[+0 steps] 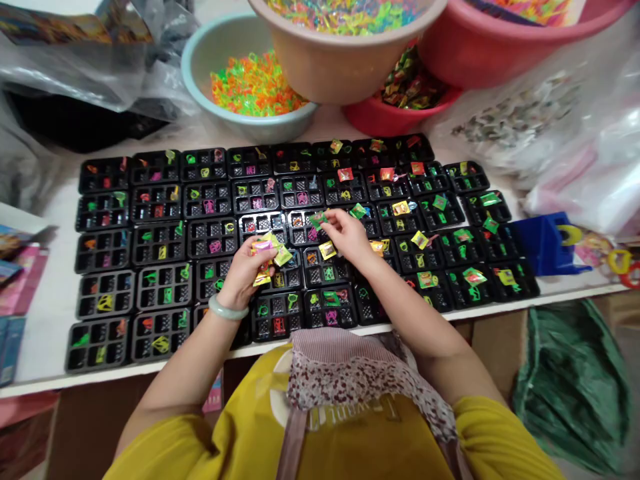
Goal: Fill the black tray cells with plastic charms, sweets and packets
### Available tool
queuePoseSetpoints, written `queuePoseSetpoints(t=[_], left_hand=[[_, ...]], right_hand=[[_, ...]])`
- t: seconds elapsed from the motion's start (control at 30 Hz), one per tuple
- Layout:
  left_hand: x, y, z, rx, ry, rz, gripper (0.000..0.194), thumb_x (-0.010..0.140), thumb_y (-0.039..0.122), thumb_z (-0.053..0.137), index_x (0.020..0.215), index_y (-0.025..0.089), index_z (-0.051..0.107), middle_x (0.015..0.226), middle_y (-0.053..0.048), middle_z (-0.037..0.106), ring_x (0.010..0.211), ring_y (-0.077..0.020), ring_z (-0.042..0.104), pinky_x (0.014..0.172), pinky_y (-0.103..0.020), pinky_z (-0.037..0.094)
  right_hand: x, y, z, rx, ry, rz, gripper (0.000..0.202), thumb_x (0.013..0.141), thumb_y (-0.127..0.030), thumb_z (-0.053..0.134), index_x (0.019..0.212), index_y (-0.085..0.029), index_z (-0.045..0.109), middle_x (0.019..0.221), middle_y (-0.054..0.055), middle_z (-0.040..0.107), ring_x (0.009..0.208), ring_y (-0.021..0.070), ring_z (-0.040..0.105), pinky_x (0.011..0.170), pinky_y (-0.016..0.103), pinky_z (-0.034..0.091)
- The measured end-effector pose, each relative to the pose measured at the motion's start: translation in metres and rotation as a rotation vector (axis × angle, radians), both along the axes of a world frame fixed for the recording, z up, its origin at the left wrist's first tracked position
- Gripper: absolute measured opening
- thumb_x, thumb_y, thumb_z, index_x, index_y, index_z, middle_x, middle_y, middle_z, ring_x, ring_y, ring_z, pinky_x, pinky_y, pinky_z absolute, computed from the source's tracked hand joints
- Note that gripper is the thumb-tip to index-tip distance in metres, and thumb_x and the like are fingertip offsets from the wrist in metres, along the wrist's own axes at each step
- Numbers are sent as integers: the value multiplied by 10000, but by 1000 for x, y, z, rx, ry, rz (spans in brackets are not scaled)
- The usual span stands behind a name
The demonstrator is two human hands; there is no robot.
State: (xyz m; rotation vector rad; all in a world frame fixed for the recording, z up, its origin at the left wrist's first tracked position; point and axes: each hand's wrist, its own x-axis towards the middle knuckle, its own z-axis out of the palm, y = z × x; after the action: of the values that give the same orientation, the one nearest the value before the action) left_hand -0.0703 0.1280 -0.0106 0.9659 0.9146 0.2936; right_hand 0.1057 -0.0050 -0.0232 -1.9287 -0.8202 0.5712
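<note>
My left hand (pixel 241 272), with a pale bangle (pixel 229 308) at the wrist, is closed around a bunch of small candy packets (pixel 265 253) in yellow, green and pink. To its right, my right hand (pixel 350 235) pinches a green candy packet (pixel 318 219) over a black compartment tray (pixel 305 228) near the middle of the rows. Small plastic trinkets in green, pink, red and yellow lie in the tray compartments. Packets lie on many trays at the right, such as a yellow packet (pixel 327 250) just below my right hand. The trays by my left hand are partly hidden.
Behind the trays stand a blue basin (pixel 200 73) of trinkets, a beige basin (pixel 345 63) partly over it, and red basins (pixel 400 121). A blue plastic bin (pixel 543 243) sits at the right. Clear plastic bags (pixel 580 147) lie beyond. The white table edge (pixel 165 368) runs before me.
</note>
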Motion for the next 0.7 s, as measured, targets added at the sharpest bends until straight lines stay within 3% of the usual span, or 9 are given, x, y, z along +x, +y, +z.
queuePoseSetpoints(t=[0.1,0.2,0.3,0.43,0.53,0.6,0.7], left_hand=[[11,6,4,29,-20,15,492,512,227,823,889,191,510,725,41,617,513,-88,566,371,-171,445],[22,9,9,47,-7,6,513,494,252,834,888,191,511,705,44,612,486,-83,548,369,-176,435],[33,9,11,55,6,-33,515,500,289,837,895,187,523,669,50,599,455,-80,529,361,-179,423],[52,9,9,75,-61,-64,469,540,316,819,881,190,524,648,63,580,441,-68,512,362,-171,413],[66,16,7,84,-108,-28,445,574,334,795,886,194,510,660,52,598,475,-88,559,368,-169,411],[72,25,6,81,-127,7,453,583,340,783,904,197,497,682,34,626,510,-112,600,371,-172,411],[76,39,4,73,-126,11,468,581,336,778,921,196,488,707,19,649,523,-129,621,375,-180,418]], right_hand=[[25,18,-1,-180,-154,82,187,838,-201,578,1019,-218,622,827,14,657,764,183,598,751,326,456],[28,27,2,-272,-283,146,179,820,-180,609,996,-193,638,900,68,654,889,231,600,830,374,452],[18,26,6,-165,-289,136,175,801,-213,642,973,-180,636,993,94,635,931,225,589,881,387,446],[1,28,7,30,155,217,188,758,-342,666,842,-201,573,770,-12,606,659,137,563,664,292,478],[9,39,2,109,323,165,195,762,-369,626,800,-207,523,678,-45,568,583,119,536,588,263,456],[27,52,-1,129,279,105,164,789,-355,587,830,-201,546,699,-34,595,603,122,550,610,268,462],[62,77,-7,80,33,27,131,818,-289,558,855,-181,622,790,6,662,722,150,595,715,296,473]])
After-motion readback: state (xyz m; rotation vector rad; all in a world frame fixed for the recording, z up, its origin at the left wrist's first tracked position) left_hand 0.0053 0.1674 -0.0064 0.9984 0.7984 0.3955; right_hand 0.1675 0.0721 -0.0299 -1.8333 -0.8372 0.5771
